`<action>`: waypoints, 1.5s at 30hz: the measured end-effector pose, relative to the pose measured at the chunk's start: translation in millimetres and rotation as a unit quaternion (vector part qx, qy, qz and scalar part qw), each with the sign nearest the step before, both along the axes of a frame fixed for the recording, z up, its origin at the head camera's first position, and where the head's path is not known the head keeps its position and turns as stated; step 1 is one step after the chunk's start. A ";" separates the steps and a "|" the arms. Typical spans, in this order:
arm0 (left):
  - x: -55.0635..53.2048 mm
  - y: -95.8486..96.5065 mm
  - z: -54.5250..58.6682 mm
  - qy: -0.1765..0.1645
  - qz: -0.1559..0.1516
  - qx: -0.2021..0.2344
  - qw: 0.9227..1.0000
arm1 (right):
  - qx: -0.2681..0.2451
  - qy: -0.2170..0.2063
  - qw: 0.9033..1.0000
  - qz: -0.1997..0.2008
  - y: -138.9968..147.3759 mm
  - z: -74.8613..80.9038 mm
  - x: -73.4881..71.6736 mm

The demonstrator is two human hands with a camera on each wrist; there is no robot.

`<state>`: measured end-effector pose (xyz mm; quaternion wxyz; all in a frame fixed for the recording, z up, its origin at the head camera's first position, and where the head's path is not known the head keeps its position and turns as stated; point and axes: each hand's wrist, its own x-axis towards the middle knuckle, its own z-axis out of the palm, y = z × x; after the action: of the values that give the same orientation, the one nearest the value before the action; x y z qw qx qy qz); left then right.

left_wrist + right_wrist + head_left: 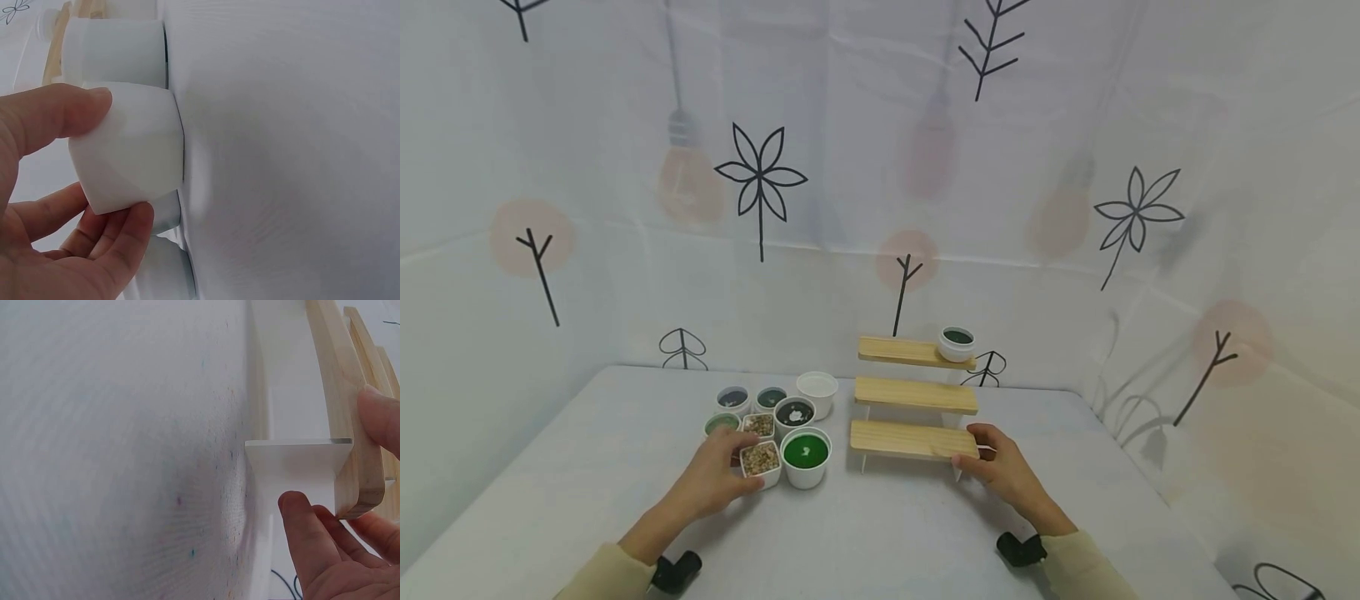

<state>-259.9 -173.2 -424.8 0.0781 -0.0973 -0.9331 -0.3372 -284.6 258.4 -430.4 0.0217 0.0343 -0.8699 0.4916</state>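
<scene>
My left hand (711, 473) holds a small square white pot (761, 461) filled with tan granules, thumb on one side and fingers on the other. In the left wrist view, the pot's smooth white wall (134, 147) stands at table level. At the right end of a three-tier wooden shelf (913, 440), my right hand (1009, 473) grips the lowest board. The right wrist view has the thumb (380, 419) on the board's face and fingers around its end, near a white support (299, 453). One round white pot (957, 344) with dark green contents sits on the top tier.
Close around the held pot are a round pot with bright green contents (806, 458), one with dark contents (794, 414), another square granule pot (758, 426) and several more. A white cup (817, 392) stands behind them. Patterned cloth (850, 208) hangs behind the white table (865, 533).
</scene>
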 end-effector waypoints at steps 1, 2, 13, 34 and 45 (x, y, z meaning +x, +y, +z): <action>-0.2 -0.3 0.3 0.002 0.000 -0.005 1.000 | -0.002 0.000 1.000 0.001 0.0 0.1 0.1; -0.1 -0.6 0.9 0.004 -0.001 -0.009 1.000 | -0.004 -0.001 1.000 0.001 0.1 0.1 0.4; 4.8 -4.0 25.1 0.028 -0.025 0.013 0.999 | -0.007 0.001 1.000 0.004 3.3 -0.7 0.6; -37.8 57.2 100.9 0.102 -0.110 0.012 0.989 | -0.016 -0.017 1.000 -0.010 3.1 -1.1 1.7; -83.2 122.4 133.0 0.108 -0.181 0.023 0.977 | -0.018 -0.010 1.000 -0.001 2.1 -0.2 -0.7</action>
<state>-343.2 -50.8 -291.8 0.1186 -0.2982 -0.8782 -0.3546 -285.4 260.5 -430.6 0.0139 0.0281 -0.8609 0.5079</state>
